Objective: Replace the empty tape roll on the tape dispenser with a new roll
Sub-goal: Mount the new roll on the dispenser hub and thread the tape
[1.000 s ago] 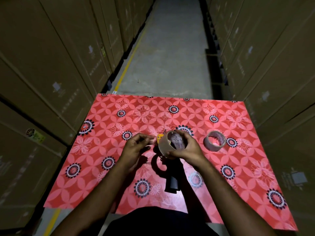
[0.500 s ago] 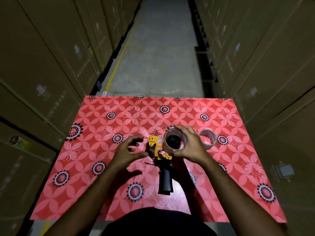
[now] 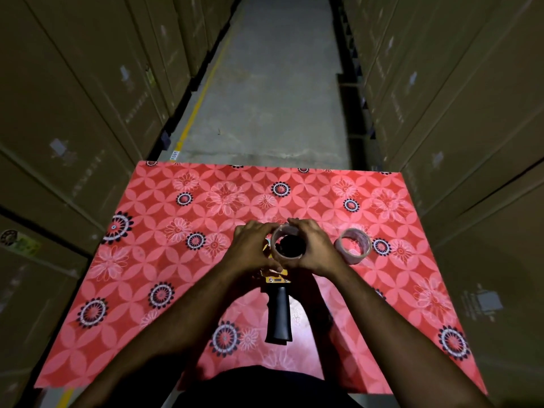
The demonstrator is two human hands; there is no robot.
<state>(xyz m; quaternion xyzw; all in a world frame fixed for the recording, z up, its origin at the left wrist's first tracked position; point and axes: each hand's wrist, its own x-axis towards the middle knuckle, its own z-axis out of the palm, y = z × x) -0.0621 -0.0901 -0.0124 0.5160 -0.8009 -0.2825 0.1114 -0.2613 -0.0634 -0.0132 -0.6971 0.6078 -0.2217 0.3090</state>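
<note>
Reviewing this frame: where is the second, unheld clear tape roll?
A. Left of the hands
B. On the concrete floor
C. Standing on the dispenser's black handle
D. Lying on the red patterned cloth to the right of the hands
D: the unheld clear tape roll lies on the red patterned cloth just right of the right hand, apart from it.

The tape dispenser [image 3: 277, 304] lies flat on the table, under both hands. Its black handle points toward the person and comes out below the wrists; a small part of its yellow body shows just under the thumbs. A tape roll [image 3: 288, 243], pale with a dark centre, sits between the left hand [image 3: 253, 248] and the right hand [image 3: 316, 249], enclosed by the fingers of both. A second roll [image 3: 352, 246], translucent and hollow, lies just to the right of the right hand, not touching it.
</note>
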